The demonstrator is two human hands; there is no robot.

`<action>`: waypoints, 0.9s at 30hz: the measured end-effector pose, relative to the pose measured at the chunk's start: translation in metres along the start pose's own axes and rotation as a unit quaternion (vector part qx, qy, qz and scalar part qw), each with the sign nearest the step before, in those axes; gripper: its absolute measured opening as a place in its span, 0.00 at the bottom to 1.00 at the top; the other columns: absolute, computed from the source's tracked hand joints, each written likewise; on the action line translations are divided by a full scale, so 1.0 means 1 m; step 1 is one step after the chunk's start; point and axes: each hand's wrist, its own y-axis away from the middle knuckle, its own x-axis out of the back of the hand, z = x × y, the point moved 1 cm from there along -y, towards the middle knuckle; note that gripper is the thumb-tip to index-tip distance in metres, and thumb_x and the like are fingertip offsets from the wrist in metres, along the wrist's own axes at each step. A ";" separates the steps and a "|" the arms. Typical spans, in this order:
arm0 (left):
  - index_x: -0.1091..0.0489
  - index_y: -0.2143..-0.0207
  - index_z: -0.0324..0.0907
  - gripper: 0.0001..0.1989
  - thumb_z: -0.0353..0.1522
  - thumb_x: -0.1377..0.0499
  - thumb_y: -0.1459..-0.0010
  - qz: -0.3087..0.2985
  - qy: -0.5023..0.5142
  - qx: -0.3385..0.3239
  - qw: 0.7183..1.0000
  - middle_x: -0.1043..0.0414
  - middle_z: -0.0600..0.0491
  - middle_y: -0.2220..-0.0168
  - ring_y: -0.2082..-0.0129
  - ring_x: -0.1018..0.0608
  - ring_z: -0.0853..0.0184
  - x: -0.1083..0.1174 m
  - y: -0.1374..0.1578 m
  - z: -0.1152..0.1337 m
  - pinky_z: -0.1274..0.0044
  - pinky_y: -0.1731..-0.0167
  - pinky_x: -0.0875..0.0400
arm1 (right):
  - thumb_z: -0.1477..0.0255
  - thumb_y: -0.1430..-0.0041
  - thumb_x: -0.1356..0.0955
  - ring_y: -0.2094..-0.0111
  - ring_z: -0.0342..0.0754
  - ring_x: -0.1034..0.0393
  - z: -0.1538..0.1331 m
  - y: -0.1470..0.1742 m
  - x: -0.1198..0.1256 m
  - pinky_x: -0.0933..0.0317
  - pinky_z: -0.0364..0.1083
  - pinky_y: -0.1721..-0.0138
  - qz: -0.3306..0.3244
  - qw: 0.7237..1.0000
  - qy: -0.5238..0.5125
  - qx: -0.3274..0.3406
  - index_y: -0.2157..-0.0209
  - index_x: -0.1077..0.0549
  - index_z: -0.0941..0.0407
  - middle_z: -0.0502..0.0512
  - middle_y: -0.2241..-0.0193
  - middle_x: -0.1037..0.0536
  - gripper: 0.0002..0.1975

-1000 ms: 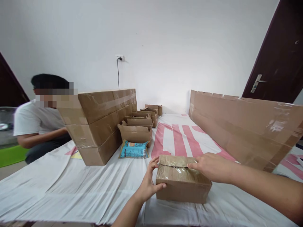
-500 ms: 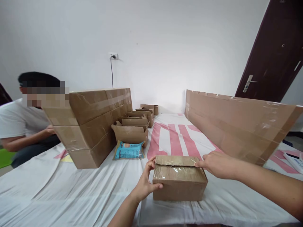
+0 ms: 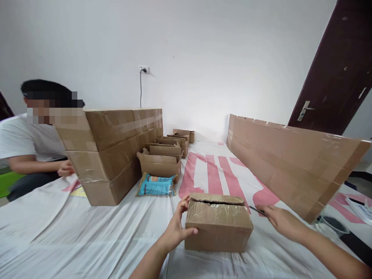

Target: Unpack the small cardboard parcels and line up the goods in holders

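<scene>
A small brown cardboard box [image 3: 217, 236] rests on the cloth in front of me. Its taped top has a slit along the far part, and the strip beyond the slit is slightly raised. My left hand [image 3: 183, 221] is closed on the box's left side, thumb on the near face and fingers round the far left corner. Just right of the box and apart from it, my right hand [image 3: 276, 217] is closed round a slim dark knife-like tool [image 3: 257, 211], whose thin tip points left towards the box. Most of its handle is hidden by the fingers.
A blue snack packet [image 3: 157, 186] lies beyond the box, before a row of open cartons [image 3: 159, 164]. Stacked boxes [image 3: 116, 155] form a wall at left; a person [image 3: 37, 139] sits behind them. A cardboard panel [image 3: 290, 159] stands at right, near a clear cup [image 3: 334, 224].
My right hand has drawn back right from the box's top edge, and the dark tool now shows. The box has tipped or shifted slightly towards me, its top slit more visible. My left hand keeps its grip.
</scene>
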 end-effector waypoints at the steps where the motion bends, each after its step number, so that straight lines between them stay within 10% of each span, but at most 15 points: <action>1: 0.44 0.56 0.47 0.34 0.49 0.30 0.58 0.000 0.000 0.001 1.000 0.54 0.41 0.35 0.34 0.47 0.47 0.000 0.000 0.000 0.60 0.39 0.50 | 0.72 0.36 0.44 0.60 0.53 0.24 0.003 0.006 -0.017 0.33 0.49 0.60 -0.005 1.000 -0.011 -0.006 0.47 0.28 0.51 0.58 0.58 0.20 0.21; 7: 0.42 0.56 0.47 0.34 0.49 0.31 0.58 0.012 0.000 -0.009 1.000 0.54 0.40 0.34 0.34 0.46 0.46 -0.004 0.003 0.002 0.58 0.39 0.49 | 0.72 0.40 0.39 0.61 0.55 0.26 -0.005 0.027 -0.070 0.33 0.54 0.58 -0.021 0.999 -0.039 0.009 0.51 0.26 0.50 0.57 0.62 0.23 0.17; 19: 0.43 0.54 0.46 0.36 0.50 0.31 0.58 0.002 -0.033 -0.030 0.999 0.60 0.37 0.32 0.31 0.55 0.48 -0.011 0.009 0.010 0.56 0.37 0.56 | 0.59 0.41 0.34 0.40 0.60 0.42 -0.073 0.008 -0.082 0.40 0.59 0.43 0.260 0.932 -0.252 -0.020 0.41 0.46 0.52 0.64 0.41 0.39 0.30; 24: 0.52 0.39 0.49 0.49 0.54 0.34 0.57 -0.025 0.039 -0.055 0.997 0.52 0.37 0.33 0.33 0.47 0.48 -0.004 0.014 0.016 0.57 0.39 0.49 | 0.58 0.42 0.34 0.39 0.61 0.43 -0.050 0.012 -0.091 0.41 0.58 0.42 0.237 0.924 -0.296 -0.053 0.41 0.44 0.52 0.63 0.40 0.38 0.30; 27: 0.50 0.39 0.51 0.38 0.52 0.40 0.46 -0.010 0.110 -0.051 0.993 0.41 0.40 0.38 0.38 0.37 0.52 0.002 0.016 0.023 0.60 0.42 0.44 | 0.56 0.44 0.34 0.41 0.62 0.39 -0.029 0.016 -0.089 0.36 0.55 0.46 0.225 0.915 -0.327 -0.073 0.42 0.41 0.53 0.64 0.41 0.35 0.31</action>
